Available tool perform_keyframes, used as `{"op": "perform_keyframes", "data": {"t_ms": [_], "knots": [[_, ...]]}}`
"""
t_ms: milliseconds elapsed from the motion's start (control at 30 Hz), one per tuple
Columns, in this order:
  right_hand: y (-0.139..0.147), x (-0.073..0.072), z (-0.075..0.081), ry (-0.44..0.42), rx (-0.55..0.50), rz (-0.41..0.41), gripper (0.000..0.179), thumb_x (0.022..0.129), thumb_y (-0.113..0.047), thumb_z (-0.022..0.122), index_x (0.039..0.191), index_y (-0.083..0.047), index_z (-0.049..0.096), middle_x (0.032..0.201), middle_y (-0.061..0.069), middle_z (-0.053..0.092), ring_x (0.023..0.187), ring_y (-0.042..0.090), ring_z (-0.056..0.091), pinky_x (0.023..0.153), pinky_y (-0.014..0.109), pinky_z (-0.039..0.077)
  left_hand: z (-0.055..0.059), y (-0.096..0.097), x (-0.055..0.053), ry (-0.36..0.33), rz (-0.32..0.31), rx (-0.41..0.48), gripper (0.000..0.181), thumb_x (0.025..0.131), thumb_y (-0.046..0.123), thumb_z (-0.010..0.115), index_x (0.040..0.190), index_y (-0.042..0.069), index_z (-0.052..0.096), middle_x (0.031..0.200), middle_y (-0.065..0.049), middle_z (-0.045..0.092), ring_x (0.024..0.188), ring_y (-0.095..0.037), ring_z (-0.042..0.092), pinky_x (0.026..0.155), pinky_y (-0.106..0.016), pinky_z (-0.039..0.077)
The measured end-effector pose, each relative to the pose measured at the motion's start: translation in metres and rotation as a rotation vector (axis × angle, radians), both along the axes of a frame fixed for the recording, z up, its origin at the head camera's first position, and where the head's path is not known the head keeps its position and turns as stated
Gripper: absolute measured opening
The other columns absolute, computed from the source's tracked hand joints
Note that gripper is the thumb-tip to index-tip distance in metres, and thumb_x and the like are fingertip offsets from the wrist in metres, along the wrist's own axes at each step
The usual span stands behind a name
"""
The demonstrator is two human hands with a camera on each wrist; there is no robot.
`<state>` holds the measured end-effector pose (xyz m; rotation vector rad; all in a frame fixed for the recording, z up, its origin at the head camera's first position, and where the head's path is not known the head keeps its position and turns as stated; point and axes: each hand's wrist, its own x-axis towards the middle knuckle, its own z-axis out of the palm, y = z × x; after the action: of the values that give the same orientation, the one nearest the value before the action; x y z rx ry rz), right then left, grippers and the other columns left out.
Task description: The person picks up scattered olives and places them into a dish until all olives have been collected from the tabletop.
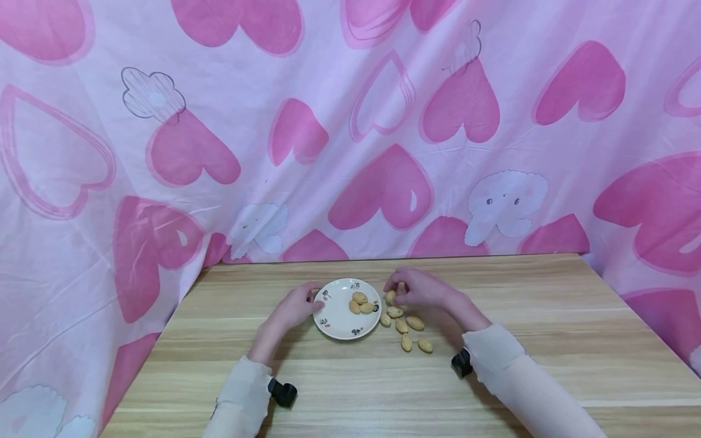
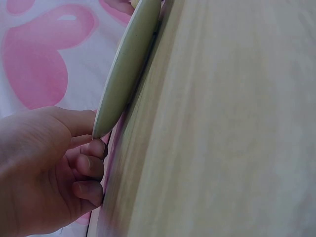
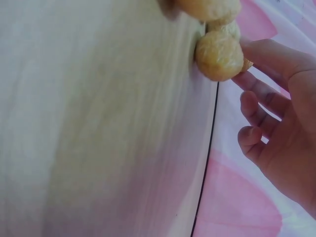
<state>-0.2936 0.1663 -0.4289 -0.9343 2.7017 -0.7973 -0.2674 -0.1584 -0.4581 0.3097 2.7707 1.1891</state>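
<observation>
My left hand (image 1: 298, 305) grips the left rim of a small white plate (image 1: 341, 325) with cartoon prints. In the left wrist view the thumb lies on one side of the plate's edge (image 2: 121, 84), with curled fingers beside and below it. Three tan, oval, nut-like pieces sit together on the right part of the plate. Just right of the plate, my right hand (image 1: 421, 287) pinches another tan nut (image 1: 390, 297) between thumb and fingers. In the right wrist view nearer nuts (image 3: 219, 55) partly hide that pinch.
Several loose nuts (image 1: 415, 322) lie scattered on the wooden table (image 1: 350, 389), right of the plate and below my right hand. A pink heart-patterned cloth (image 1: 378, 188) hangs behind the table's back edge and along its sides. Black wrist cameras (image 1: 283, 393) sit at both cuffs.
</observation>
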Motion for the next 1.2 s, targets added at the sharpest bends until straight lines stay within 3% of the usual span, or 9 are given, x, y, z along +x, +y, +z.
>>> {"op": "perform_keyframes", "data": {"t_ms": [200, 500, 1000, 1200], "knots": [[-0.005, 0.006, 0.003, 0.018, 0.004, -0.003, 0.025, 0.087, -0.023, 0.074, 0.111, -0.02, 0.072, 0.101, -0.01, 0.063, 0.085, 0.01, 0.057, 0.079, 0.031, 0.05, 0.0, 0.0, 0.0, 0.003, -0.002, -0.001, 0.047, 0.091, 0.012, 0.068, 0.137, 0.008, 0.058, 0.074, -0.002, 0.052, 0.065, -0.015, 0.045, 0.057, -0.027, 0.037], [-0.014, 0.015, 0.011, 0.021, 0.011, 0.021, 0.022, 0.087, -0.023, 0.074, 0.11, -0.021, 0.073, 0.104, -0.009, 0.064, 0.088, 0.017, 0.059, 0.077, 0.03, 0.05, 0.003, 0.001, -0.001, 0.01, -0.012, -0.001, 0.049, 0.09, 0.011, 0.068, 0.138, 0.005, 0.057, 0.072, -0.002, 0.052, 0.064, -0.014, 0.045, 0.056, -0.025, 0.037], [-0.037, 0.025, 0.004, 0.094, 0.019, 0.118, 0.019, 0.086, -0.028, 0.077, 0.103, -0.023, 0.074, 0.098, -0.008, 0.063, 0.087, 0.016, 0.06, 0.075, 0.027, 0.047, 0.002, -0.001, 0.0, 0.012, -0.029, 0.008, 0.05, 0.09, 0.011, 0.068, 0.138, 0.004, 0.056, 0.07, -0.001, 0.05, 0.062, -0.013, 0.043, 0.054, -0.025, 0.036], [-0.044, 0.027, 0.004, 0.058, 0.03, 0.119, 0.021, 0.085, -0.029, 0.078, 0.104, -0.021, 0.074, 0.097, -0.006, 0.064, 0.086, 0.013, 0.061, 0.075, 0.025, 0.048, 0.001, -0.001, 0.0, 0.03, -0.033, -0.005, 0.049, 0.09, 0.011, 0.068, 0.137, 0.004, 0.057, 0.07, -0.001, 0.05, 0.061, -0.013, 0.043, 0.054, -0.025, 0.035]]}}
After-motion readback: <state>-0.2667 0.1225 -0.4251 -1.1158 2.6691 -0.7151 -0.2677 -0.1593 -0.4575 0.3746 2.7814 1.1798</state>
